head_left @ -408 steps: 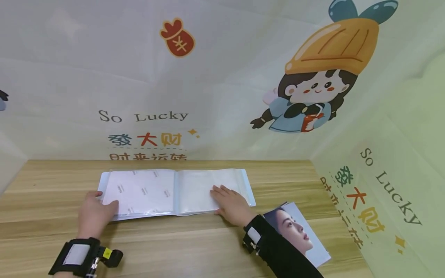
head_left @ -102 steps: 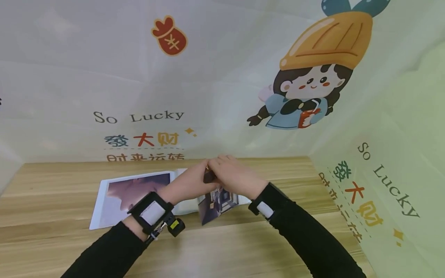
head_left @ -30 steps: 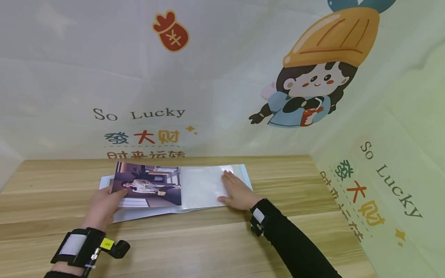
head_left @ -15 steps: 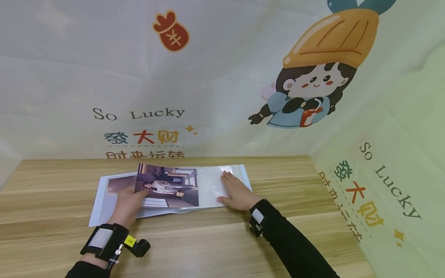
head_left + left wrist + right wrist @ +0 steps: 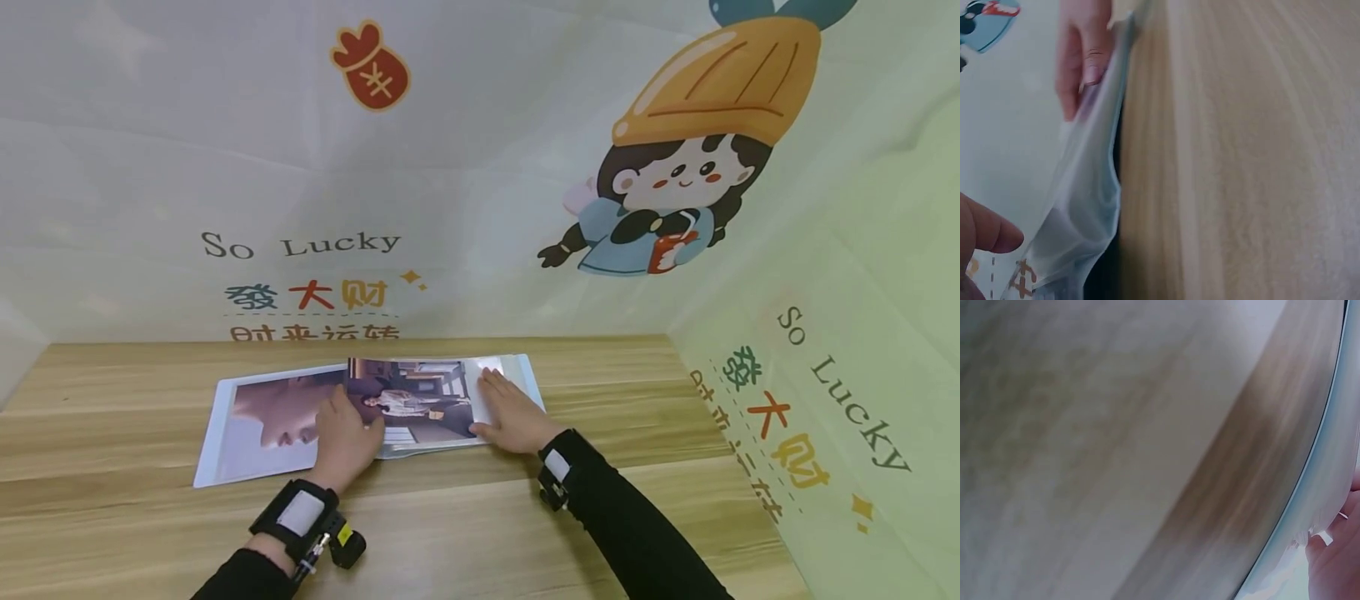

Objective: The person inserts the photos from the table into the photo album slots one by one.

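Note:
A photo album (image 5: 206, 458) lies spread on the wooden table, a close-up portrait print (image 5: 288, 408) on its left page. Over the right page sits a photo (image 5: 420, 400) of a person in a pale jacket indoors. My left hand (image 5: 347, 442) touches its left edge with thumb and fingers spread apart; the fingertips are partly hidden. With straight fingers, my right hand (image 5: 513, 412) rests on the right page beside the photo's right edge. In the left wrist view, loose clear plastic film (image 5: 1079, 219) bulges along the page's near edge.
Wood-grain tabletop (image 5: 465, 525) extends in front of the album. A printed cloth backdrop (image 5: 480, 208) rises behind the table, and another printed cloth panel (image 5: 847, 417) stands on the right. Both wrists wear black straps; a small camera (image 5: 347, 546) hangs from the left one.
My left hand has moved the photo rightward across the album, uncovering the portrait on the left page. Its thumb and fingers now look more spread. My right hand stays in place.

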The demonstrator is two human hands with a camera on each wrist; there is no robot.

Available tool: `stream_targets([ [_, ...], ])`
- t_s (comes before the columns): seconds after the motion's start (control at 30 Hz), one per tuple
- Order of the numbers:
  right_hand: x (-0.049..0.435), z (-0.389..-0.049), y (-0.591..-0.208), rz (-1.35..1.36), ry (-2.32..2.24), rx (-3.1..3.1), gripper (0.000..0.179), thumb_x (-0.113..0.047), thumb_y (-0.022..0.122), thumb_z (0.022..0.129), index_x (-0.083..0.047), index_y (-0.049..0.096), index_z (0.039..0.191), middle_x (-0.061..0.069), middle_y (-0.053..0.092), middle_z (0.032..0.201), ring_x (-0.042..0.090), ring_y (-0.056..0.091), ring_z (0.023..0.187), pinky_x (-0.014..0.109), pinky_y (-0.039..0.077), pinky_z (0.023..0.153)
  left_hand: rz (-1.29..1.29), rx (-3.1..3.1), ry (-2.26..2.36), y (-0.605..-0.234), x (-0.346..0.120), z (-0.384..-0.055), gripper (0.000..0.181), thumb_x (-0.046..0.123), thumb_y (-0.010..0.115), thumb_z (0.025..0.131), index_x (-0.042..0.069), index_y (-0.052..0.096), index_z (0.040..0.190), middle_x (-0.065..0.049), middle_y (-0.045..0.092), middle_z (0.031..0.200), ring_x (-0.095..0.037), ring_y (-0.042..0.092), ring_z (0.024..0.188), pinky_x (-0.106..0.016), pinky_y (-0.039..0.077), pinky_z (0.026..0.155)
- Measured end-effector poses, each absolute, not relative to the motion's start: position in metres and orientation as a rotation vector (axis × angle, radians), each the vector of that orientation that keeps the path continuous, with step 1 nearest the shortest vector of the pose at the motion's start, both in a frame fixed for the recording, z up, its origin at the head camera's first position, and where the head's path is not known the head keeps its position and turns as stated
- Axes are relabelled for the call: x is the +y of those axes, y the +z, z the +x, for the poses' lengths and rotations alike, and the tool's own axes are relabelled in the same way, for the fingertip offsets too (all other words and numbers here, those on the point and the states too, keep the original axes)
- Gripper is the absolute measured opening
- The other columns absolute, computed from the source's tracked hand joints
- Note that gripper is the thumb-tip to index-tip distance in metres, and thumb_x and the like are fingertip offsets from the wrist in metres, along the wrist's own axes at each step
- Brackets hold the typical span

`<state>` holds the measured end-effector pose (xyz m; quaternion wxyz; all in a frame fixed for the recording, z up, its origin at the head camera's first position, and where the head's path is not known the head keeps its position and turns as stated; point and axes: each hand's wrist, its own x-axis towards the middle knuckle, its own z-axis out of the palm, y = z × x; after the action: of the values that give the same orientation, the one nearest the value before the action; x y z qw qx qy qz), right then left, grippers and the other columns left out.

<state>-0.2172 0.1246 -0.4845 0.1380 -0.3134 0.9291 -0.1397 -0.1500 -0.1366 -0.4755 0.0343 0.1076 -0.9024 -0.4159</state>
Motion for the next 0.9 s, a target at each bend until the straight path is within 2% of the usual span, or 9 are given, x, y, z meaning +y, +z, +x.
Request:
stream_targets([
  [0.27,0.123,-0.221,-0.488,-0.892,-0.357,2.697,0.076,-0.036,0.054,0.100,0.010,0.023,0.152,0.028,0.017,0.163,0.039,0.015,0.154,0.046,0.017,0.127,0.210,-2.964,-1.034,-0.481,-0.122,-0.149,0.081,0.024,0.061,0.087,-0.026,0.025,0.140,-0.047,0.037,0.134,-0.060,0.033,0.129,-0.068,0.037,0.102],
  [0.43,0.123,-0.219,-0.484,-0.868,-0.366,2.687,0.076,-0.037,0.054,0.100,0.009,0.023,0.153,0.026,0.015,0.164,0.038,0.013,0.155,0.047,0.016,0.127,0.111,-3.015,-0.985,-0.481,-0.121,-0.149,0.077,0.028,0.060,0.090,-0.025,0.032,0.138,-0.044,0.038,0.134,-0.057,0.036,0.126,-0.067,0.037,0.102],
  [0.73,0.122,-0.218,-0.484,-0.858,-0.348,2.685,0.074,-0.035,0.052,0.101,0.009,0.023,0.153,0.027,0.015,0.164,0.038,0.013,0.155,0.046,0.017,0.127,-0.098,-3.010,-0.857,-0.480,-0.120,-0.148,0.068,0.028,0.062,0.088,-0.022,0.046,0.131,-0.034,0.051,0.115,-0.045,0.045,0.112,-0.056,0.045,0.091],
  [0.9,0.121,-0.218,-0.485,-0.861,-0.353,2.676,0.073,-0.034,0.052,0.101,0.009,0.023,0.153,0.027,0.015,0.164,0.038,0.013,0.155,0.047,0.017,0.127,-0.119,-3.068,-0.865,-0.481,-0.126,-0.146,0.078,0.033,0.068,0.086,-0.018,0.041,0.139,-0.035,0.048,0.125,-0.046,0.042,0.119,-0.061,0.043,0.096],
])
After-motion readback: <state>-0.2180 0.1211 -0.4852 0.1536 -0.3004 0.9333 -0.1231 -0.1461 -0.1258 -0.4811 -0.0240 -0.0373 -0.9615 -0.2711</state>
